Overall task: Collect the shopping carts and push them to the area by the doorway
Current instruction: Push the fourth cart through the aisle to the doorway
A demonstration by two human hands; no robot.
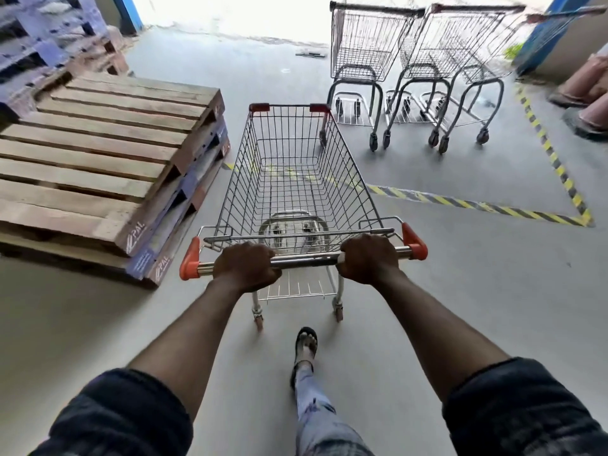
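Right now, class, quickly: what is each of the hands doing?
Left hand: closed around the cart handle.
Right hand: closed around the same cart handle.

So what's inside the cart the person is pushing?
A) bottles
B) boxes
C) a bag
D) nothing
D: the wire basket of the cart is bare, with floor showing through its mesh, while the left hand and right hand hold its handle bar.
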